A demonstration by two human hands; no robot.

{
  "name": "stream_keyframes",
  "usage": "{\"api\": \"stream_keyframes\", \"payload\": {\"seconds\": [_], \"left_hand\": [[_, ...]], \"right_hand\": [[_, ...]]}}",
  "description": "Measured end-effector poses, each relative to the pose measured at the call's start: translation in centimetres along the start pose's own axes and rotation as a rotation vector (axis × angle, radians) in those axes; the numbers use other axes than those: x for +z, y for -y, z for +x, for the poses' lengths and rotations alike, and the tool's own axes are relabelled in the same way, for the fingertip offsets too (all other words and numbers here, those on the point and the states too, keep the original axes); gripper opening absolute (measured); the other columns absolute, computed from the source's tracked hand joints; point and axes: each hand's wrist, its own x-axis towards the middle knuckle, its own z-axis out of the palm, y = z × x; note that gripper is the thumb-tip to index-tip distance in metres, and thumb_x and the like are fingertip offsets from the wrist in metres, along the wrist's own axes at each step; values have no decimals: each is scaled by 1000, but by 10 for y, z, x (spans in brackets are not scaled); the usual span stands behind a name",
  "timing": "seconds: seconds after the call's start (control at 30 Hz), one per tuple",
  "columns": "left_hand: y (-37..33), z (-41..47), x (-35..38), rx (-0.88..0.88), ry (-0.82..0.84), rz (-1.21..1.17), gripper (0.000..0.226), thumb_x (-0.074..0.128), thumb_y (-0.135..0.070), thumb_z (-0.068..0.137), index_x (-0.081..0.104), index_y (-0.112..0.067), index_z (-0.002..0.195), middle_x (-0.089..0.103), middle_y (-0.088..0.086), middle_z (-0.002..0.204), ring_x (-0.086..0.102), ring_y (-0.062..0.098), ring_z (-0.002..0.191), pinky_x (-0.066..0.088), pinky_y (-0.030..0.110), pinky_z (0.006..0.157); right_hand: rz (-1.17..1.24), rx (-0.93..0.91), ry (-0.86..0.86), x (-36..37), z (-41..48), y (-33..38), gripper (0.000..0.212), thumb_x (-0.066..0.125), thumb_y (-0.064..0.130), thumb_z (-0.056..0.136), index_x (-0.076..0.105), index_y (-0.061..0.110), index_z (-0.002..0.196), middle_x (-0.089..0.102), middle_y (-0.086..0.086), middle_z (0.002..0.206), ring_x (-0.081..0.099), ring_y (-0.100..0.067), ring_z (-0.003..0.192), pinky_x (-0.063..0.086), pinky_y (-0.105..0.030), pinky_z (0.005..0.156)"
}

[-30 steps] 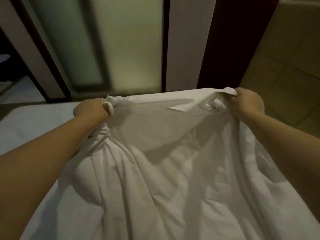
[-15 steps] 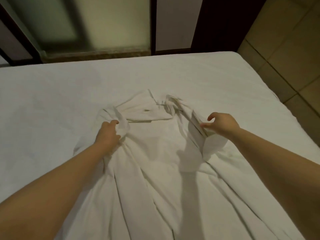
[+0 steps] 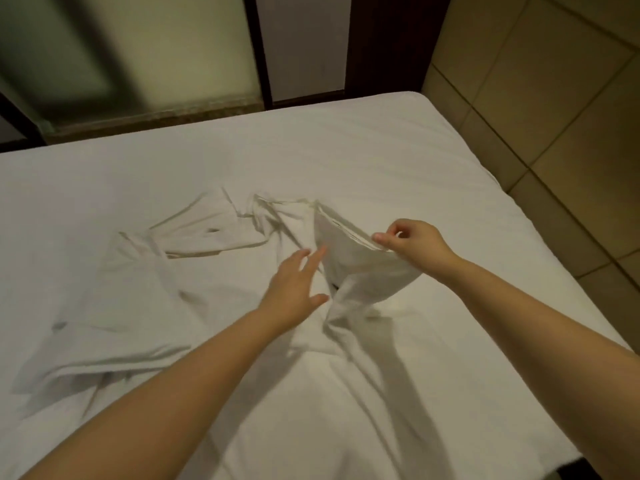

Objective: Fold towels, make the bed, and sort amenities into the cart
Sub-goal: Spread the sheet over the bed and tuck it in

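Observation:
A crumpled white duvet cover [image 3: 145, 306] lies spread over the bed [image 3: 363, 150], which has a white fitted sheet. My right hand [image 3: 412, 242] pinches a raised hem edge of the cloth between thumb and fingers and lifts it off the mattress, making a pouch-like opening. My left hand [image 3: 294, 289] is held flat with straight fingers just left of that raised fold, at or near the cloth. Whether it touches the fabric is unclear from the motion blur. The cloth's left part lies flat in loose folds.
The bed's right edge borders a beige tiled floor [image 3: 561, 126]. Beyond the far edge stand a frosted glass panel [image 3: 156, 53] and dark wooden frames [image 3: 384, 43]. The mattress corner sits at the upper right.
The cloth was dropped from held up high onto the bed. My left hand let go of its bunched corner and moved right, now open. My right hand lifted the hem edge.

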Motion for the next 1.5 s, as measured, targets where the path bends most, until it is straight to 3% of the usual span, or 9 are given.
{"api": "stream_keyframes", "payload": {"seconds": [0.13,0.2,0.3,0.57,0.77,0.9,1.0,1.2,1.5], "left_hand": [[-105,91,11,80,-15,-166,66,68,-33,85,37,-29,143,27,4,153,24,20,139,25,35,112],[-137,124,13,98,-2,-285,16,63,-27,89,64,-22,104,61,4,111,52,14,103,40,30,89],[-163,157,22,47,-16,-377,36,56,-22,93,40,-20,61,41,-8,57,39,4,55,30,23,57],[-190,219,37,-7,-169,-365,18,53,-16,93,66,-10,81,66,1,76,57,11,73,38,15,65],[-188,284,13,-24,-114,-179,39,53,-21,95,41,-19,58,45,-5,57,46,18,66,31,20,58],[-233,382,-29,4,-307,-266,19,48,-23,98,61,-13,108,62,8,104,56,26,105,39,26,79],[-242,418,-16,7,-243,-165,65,52,-31,96,20,-11,150,25,9,156,24,26,142,22,33,114],[-166,380,120,-86,85,223,68,36,-42,100,-4,-25,152,-13,3,160,-8,23,147,5,49,116],[-155,321,234,-45,255,287,59,21,-46,101,-7,-31,151,-14,3,160,-10,24,147,4,54,115]], "right_hand": [[91,-158,87,-49,25,-16,31,70,39,82,56,17,63,48,6,59,42,-8,57,34,-22,58],[223,-171,2,-79,40,-27,27,71,36,82,56,19,67,48,5,62,42,-8,58,35,-22,58],[504,-63,-134,-115,60,-55,17,70,32,83,56,23,87,46,2,68,46,-9,62,38,-18,59],[887,184,64,-90,70,-138,28,68,30,84,61,26,111,68,2,113,64,-16,107,50,-37,95],[347,148,-140,-135,162,-138,21,53,20,95,63,15,113,66,-10,116,61,-28,106,45,-30,83],[168,49,-466,-229,278,-88,25,48,17,96,63,10,114,64,-11,114,58,-26,99,40,-26,77],[178,78,-606,-256,319,-98,24,45,17,98,61,15,116,62,-6,109,59,-22,96,41,-28,77],[-117,398,-271,-205,322,-218,92,62,53,84,10,16,151,35,-12,150,40,-37,132,35,-50,107],[-192,376,-229,-113,199,-335,70,53,34,93,19,12,150,31,-7,151,31,-25,137,26,-35,111]]}}
